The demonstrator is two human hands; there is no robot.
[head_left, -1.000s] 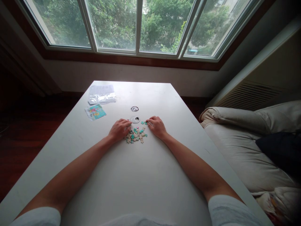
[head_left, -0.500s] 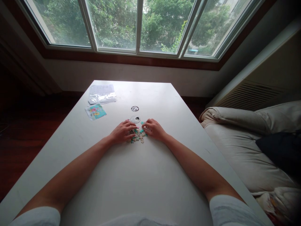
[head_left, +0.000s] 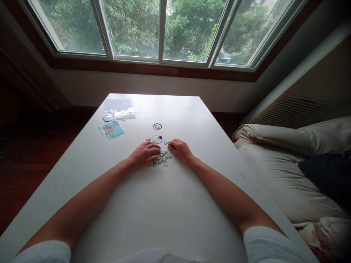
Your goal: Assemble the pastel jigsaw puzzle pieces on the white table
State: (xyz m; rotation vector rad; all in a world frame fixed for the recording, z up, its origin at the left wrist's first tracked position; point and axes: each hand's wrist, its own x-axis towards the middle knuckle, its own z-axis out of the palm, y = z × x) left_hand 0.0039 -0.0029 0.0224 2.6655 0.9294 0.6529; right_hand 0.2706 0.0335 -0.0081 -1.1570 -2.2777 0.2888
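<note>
Lying flat, puzzle pieces (head_left: 163, 158), headings unclear

A small heap of jigsaw pieces (head_left: 162, 157) lies loose and unjoined near the middle of the white tabletop (head_left: 164, 212). The pieces are tiny, mostly teal and pale tan, with touches of pink. The left hand (head_left: 143, 153) rests flat over the heap's left edge, and the right hand (head_left: 179, 149) touches its far right side. One pink piece (head_left: 148, 140) lies apart, just beyond the heap.
</note>
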